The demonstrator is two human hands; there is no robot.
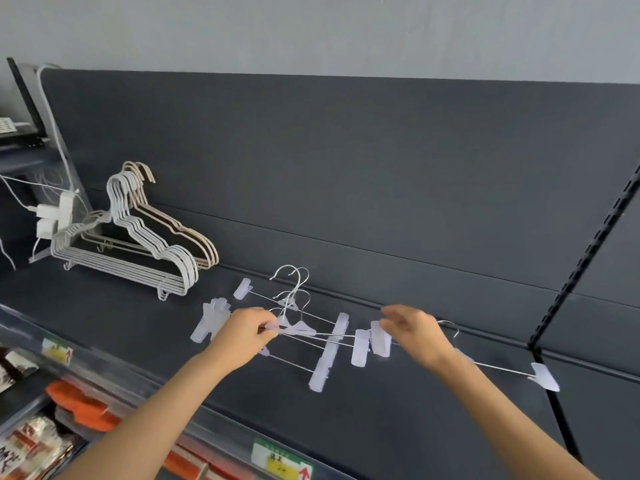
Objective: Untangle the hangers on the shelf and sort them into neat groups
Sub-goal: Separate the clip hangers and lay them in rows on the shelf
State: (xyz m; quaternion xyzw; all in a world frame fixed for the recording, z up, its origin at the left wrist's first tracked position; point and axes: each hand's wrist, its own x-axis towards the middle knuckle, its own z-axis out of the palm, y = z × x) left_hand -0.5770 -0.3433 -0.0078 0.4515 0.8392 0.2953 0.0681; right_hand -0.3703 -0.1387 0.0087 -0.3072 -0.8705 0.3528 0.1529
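On the dark shelf [381,427], tangled clip hangers [329,355] lie with bars running 9 to 3 o'clock between both hands. The left hand [247,336] pinches a hanger's middle at 9 o'clock, and the right hand [414,332] curls onto a clip [380,339] at 3 o'clock. Stacked wire hangers [138,244] rest well apart at 10 o'clock.

Two arms were seen in the lower half of the frame. Left hand [242,336] and left forearm [156,410] were shown bare, lower left of centre. Right hand [412,329] and right forearm [502,410] were shown bare, lower right of centre. Both forearms were cropped by the bottom edge. Slim wrists were noted. Finger detail was blurred; nails could not be made out.
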